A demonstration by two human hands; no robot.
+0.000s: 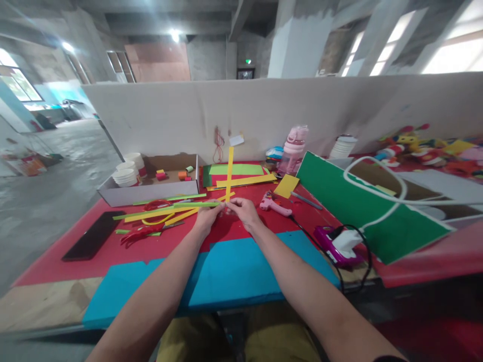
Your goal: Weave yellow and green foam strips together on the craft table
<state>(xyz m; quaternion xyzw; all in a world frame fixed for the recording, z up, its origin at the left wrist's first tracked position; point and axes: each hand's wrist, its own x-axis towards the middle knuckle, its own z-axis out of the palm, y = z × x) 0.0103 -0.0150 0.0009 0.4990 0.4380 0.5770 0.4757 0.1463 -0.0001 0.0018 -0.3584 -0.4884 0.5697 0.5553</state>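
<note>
My left hand (207, 219) is closed, its fingertips pinching a light green strip (194, 204) that points out to the left. Close beside it, my right hand (244, 211) pinches the lower end of a yellow strip (230, 171), which stands upright. The two strips meet between my fingertips; whether they are joined there, I cannot tell. Red-handled scissors (136, 235) lie left of my left hand, near more yellow strips (147, 215) and green ones. To the right of my right hand rests a pink glue gun (276, 205) with a black cord.
An open box (151, 193) with small coloured rolls stands at the back left, near paper cups (126, 176). A black phone-like slab (90, 236) lies at left. Blue sheets (241, 271) cover the front edge. A green board (362, 211) and purple power strip (337, 246) are at right.
</note>
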